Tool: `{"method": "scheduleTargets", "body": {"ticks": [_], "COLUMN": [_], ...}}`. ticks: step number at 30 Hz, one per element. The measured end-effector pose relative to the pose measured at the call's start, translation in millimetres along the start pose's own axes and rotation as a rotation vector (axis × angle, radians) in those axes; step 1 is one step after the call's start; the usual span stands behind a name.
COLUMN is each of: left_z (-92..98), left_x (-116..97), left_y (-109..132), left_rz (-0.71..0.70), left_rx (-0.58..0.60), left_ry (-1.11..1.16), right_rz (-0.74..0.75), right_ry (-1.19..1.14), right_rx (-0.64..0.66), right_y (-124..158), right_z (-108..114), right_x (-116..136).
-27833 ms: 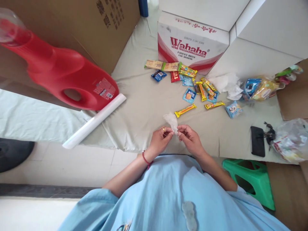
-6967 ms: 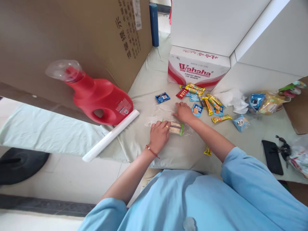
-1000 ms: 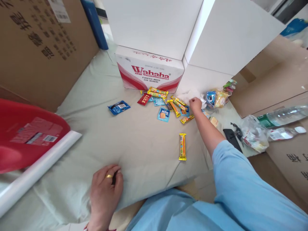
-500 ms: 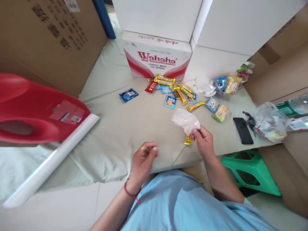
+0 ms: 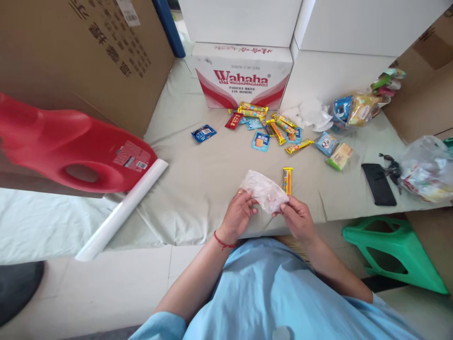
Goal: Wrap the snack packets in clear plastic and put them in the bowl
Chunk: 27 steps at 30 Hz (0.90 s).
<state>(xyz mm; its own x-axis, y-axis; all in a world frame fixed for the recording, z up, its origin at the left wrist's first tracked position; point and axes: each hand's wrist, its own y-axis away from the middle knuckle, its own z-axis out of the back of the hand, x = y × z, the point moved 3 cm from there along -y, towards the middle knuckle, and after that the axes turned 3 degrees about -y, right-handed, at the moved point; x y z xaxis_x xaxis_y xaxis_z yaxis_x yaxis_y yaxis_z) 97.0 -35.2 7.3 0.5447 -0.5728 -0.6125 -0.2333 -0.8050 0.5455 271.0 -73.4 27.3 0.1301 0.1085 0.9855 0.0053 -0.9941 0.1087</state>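
A crumpled, thin white plastic bag is stretched between both hands above the front of the table. My right hand pinches its right corner between thumb and fingers. At the bag's left edge, my left hand has its fingers curled and closed on the plastic. Just beyond my right hand lies a yellow-wrapped snack bar. Farther back is a loose group of snacks: more yellow bars, a light blue packet, a red packet and a dark blue packet.
A Wahaba-style water carton stands at the back. To the left are a red jug and a white roll. On the right lie a black phone, a filled plastic bag and, below, a green stool.
My left hand has moved up and right and now holds the bag's left edge. The bag, earlier dangling from my right hand alone, is spread between both. The view has shifted.
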Motion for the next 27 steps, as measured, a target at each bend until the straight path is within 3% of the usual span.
{"method": "scheduleTargets", "body": {"ticks": [4, 8, 10, 13, 16, 19, 23, 27], "left_z": [6.6, 11.3, 12.7, 13.0, 9.8, 8.1, 12.6, 21.0], "left_x": [-5, -13, -14, -11, -5, -3, -5, -6], "left_y": [-3, -4, -4, -5, -6, -5, -1, 0], "left_rz": [-0.059, -0.178, -0.228, -0.270, -0.257, -0.213, -0.174, -0.161], "left_rx": [-0.006, -0.075, -0.108, -0.159, -0.149, -0.118, -0.068, -0.121], "left_ry": [-0.053, -0.107, -0.177, -0.256, -0.270, -0.249, -0.249, -0.308], "right_rz": [-0.202, -0.287, -0.148, 0.244, 0.499, 0.518, 0.449, 0.354], "right_ry": [-0.288, -0.147, 0.122, 0.537, 0.794, 0.953, 0.869, 0.654], "right_rx": [-0.039, -0.054, -0.159, -0.282, -0.031, 0.211, 0.229, 0.231], "right_y": [-7, -11, -11, -8, -13, -24, -37, -41], "right_z": [2, 18, 30, 32, 9, -14, -20, -16], "right_x": [-11, -13, -3, 24, 29, 10, -11, -10]}}
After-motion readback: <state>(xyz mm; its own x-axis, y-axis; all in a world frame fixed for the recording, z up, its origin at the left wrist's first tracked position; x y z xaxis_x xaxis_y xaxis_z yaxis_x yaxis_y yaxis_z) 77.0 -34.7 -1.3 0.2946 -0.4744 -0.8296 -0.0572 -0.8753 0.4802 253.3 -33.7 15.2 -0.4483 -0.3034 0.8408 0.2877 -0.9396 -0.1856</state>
